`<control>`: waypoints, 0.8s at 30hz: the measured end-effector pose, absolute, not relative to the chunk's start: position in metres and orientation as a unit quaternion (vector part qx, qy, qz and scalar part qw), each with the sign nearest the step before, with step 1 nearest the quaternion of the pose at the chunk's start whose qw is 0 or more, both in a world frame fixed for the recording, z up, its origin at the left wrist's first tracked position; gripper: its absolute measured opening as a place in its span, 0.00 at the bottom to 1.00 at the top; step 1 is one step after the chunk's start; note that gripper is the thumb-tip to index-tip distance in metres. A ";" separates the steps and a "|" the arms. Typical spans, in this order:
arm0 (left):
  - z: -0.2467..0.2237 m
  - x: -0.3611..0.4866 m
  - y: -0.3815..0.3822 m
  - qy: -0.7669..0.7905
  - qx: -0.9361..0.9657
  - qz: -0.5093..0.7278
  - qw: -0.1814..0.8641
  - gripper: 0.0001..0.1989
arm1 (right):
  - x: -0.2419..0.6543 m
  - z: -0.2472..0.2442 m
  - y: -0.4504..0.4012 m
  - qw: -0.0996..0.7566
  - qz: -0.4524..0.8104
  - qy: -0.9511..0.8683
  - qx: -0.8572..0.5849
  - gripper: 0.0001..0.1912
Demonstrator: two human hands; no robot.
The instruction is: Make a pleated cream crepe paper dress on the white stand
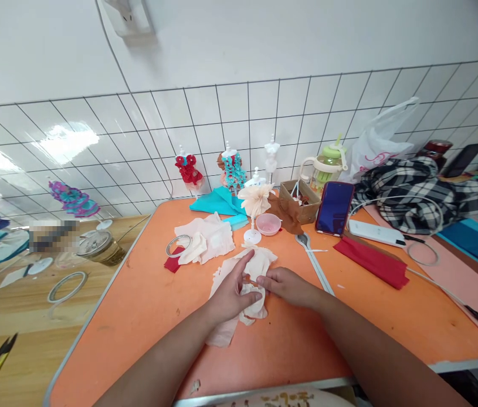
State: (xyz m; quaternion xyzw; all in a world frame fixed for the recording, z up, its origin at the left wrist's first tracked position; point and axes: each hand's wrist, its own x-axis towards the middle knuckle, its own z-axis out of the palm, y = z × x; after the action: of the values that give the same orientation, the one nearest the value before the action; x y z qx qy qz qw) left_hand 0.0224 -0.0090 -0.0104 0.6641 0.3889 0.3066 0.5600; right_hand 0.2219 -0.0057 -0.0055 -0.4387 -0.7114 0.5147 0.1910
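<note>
Cream crinkled crepe paper (261,261) lies in loose pieces under and around my hands. My left hand (233,291) rests on it, fingers stretched out and thumb spread away from them. From the other side my right hand (287,284) has its fingers curled and pinched at the paper's edge; the exact grip is partly hidden. Just beyond stands a small white mannequin (252,235) dressed in a gathered cream paper skirt (256,199). Beside its base is a pink translucent bowl (269,224).
Scissors-like tongs (316,263), red paper (372,262), a phone (334,208) and a white power bank (375,232) lie to the right. A tape roll (178,245) sits left. Along the wall stand dressed mannequins (188,172), a cardboard box (309,212) and a bottle (327,169).
</note>
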 end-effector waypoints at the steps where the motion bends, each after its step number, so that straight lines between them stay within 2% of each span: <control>1: -0.010 0.020 -0.007 0.395 0.669 0.300 0.554 0.41 | 0.233 -0.001 -0.003 0.165 0.529 -0.718 -0.421 0.26; 3: -0.009 0.016 -0.004 0.405 0.691 0.270 0.535 0.37 | 0.257 0.008 0.002 0.095 0.556 -0.732 -0.382 0.25; 4: -0.009 0.013 -0.003 0.409 0.705 0.245 0.525 0.36 | 0.268 0.011 0.004 0.097 0.557 -0.733 -0.378 0.25; 8: -0.011 0.010 -0.002 0.424 0.732 0.148 0.512 0.37 | 0.273 0.009 0.007 0.250 0.466 -0.708 -0.468 0.21; 12: -0.012 0.008 -0.003 0.396 0.738 0.144 0.526 0.39 | 0.239 -0.011 0.003 0.208 0.381 -0.740 -0.514 0.20; 15: -0.009 0.002 0.001 0.420 0.725 0.148 0.525 0.38 | 0.229 -0.022 0.003 0.141 0.278 -0.773 -0.552 0.11; 17: -0.006 -0.003 0.008 0.475 0.709 0.181 0.489 0.29 | 0.233 -0.024 0.005 0.104 0.242 -0.782 -0.565 0.09; 20: -0.003 -0.013 0.022 0.570 0.684 0.274 0.363 0.13 | 0.242 -0.025 0.010 0.084 0.210 -0.765 -0.603 0.10; 22: -0.003 -0.022 0.031 0.606 0.667 0.318 0.295 0.11 | 0.244 -0.023 0.011 0.091 0.204 -0.739 -0.635 0.12; 24: -0.004 -0.031 0.039 0.616 0.667 0.321 0.269 0.12 | 0.243 -0.020 0.011 0.126 0.232 -0.721 -0.641 0.17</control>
State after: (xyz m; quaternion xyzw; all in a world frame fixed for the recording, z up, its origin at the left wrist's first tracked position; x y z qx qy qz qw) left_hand -0.0310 0.0387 -0.0043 0.6669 0.6160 0.3212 0.2694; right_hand 0.2426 0.0107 -0.0196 -0.6411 -0.7205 0.2320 0.1263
